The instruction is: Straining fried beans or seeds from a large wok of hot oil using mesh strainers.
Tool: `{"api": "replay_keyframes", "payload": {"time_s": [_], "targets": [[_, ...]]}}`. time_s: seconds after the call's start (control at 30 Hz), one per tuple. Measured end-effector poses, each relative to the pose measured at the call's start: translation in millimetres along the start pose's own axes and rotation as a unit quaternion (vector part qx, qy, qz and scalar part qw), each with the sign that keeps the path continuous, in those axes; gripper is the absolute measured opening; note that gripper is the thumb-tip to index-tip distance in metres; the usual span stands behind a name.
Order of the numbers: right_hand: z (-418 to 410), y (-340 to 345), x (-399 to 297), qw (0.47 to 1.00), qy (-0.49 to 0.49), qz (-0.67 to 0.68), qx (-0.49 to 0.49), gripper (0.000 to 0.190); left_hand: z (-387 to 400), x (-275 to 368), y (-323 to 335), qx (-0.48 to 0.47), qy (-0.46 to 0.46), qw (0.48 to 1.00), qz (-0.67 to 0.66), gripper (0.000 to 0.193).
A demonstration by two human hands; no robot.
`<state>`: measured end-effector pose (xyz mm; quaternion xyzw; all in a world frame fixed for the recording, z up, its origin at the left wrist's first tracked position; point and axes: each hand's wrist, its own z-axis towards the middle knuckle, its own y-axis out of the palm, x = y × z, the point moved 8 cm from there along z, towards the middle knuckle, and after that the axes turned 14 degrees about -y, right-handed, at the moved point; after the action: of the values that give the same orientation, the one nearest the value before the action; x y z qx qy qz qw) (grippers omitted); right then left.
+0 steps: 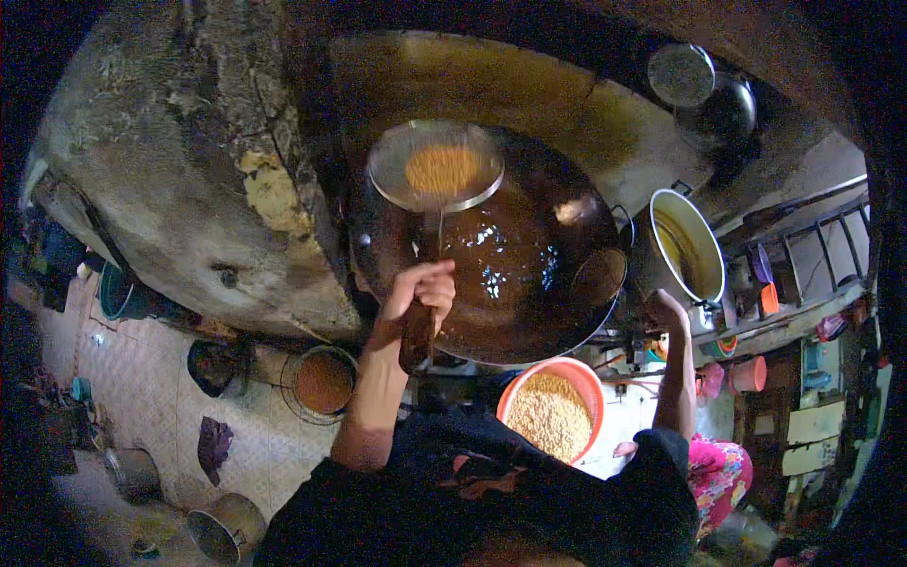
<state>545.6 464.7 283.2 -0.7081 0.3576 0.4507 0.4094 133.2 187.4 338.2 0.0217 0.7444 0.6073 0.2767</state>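
Note:
My left hand (pixel 421 294) grips the dark handle (pixel 418 337) of a round skimmer (pixel 390 173) with a metal rim. A heap of golden-brown pieces, which look like fried nuts or beans (pixel 443 169), lies in the skimmer. The skimmer is over the far left part of a large wok (pixel 368 283) of dark, glistening oil (pixel 475 298). My right hand (pixel 666 312) is bent beside a deep pot (pixel 687 205) with a pale rim, right of the wok. Its fingers are mostly turned away, and whether it holds or touches anything is unclear.
A red plastic basket (pixel 597 386) of pale nuts or beans stands before me. A wire-rimmed container (pixel 322 383) of browned pieces is at lower left. Soot-stained masonry (pixel 177 212) borders the wok. Pots (pixel 227 528) stand on the tiled floor. A person in pink floral cloth (pixel 719 478) is at right.

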Motion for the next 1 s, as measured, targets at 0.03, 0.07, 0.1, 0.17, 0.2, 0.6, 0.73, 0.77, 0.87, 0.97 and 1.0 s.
{"api": "replay_keyframes", "payload": {"time_s": [0.03, 0.07, 0.1, 0.17, 0.2, 0.6, 0.73, 0.77, 0.87, 0.97, 1.0], "targets": [[-0.8, 0.7, 6.1, 0.992, 0.041, 0.123, -0.006, 0.046, -0.7, 3.1, 9.5, -0.039, 0.004, 0.999, 0.037, 0.023], [5.1, 4.2, 10.8, 0.991, 0.047, 0.122, -0.010, 0.046, -3.5, 5.1, 19.3, -0.077, 0.009, 0.994, 0.074, 0.028], [8.8, 9.0, 15.2, 0.989, 0.054, 0.136, 0.007, 0.043, -8.8, 5.1, 26.1, -0.071, 0.011, 0.995, 0.070, 0.028], [32.0, 19.8, 21.2, 0.985, 0.063, 0.160, 0.029, 0.039, -22.7, -0.2, 56.8, -0.104, 0.012, 0.984, 0.146, 0.022], [56.8, -18.7, 65.4, 0.984, 0.065, 0.160, 0.031, 0.039, -26.5, -6.4, 67.8, -0.091, 0.044, 0.979, 0.179, 0.027], [106.4, 205.0, 194.6, 0.977, 0.054, -0.050, -0.200, 0.017, -62.9, -61.7, 99.8, -0.084, 0.095, 0.984, 0.123, 0.042], [223.6, 318.1, 216.5, 0.985, 0.026, 0.006, -0.169, 0.014, -59.8, -65.4, 90.1, -0.026, 0.138, 0.976, 0.166, 0.045], [243.9, 324.7, 229.5, 0.992, 0.001, -0.003, -0.123, 0.013, -55.4, -64.3, 88.1, -0.020, 0.137, 0.975, 0.172, 0.045], [325.4, 335.4, 262.7, 0.991, -0.081, -0.004, -0.110, 0.016, -53.1, -63.2, 70.5, -0.023, 0.114, 0.977, 0.179, 0.043], [296.4, 436.1, 203.8, 0.966, -0.136, 0.181, -0.127, 0.017, -70.2, -66.4, 41.3, 0.043, 0.194, 0.966, 0.164, 0.041], [352.5, 382.3, 201.4, 0.969, -0.164, 0.165, -0.087, 0.017, -65.3, -72.6, 46.8, 0.024, 0.170, 0.970, 0.174, 0.040]]}}
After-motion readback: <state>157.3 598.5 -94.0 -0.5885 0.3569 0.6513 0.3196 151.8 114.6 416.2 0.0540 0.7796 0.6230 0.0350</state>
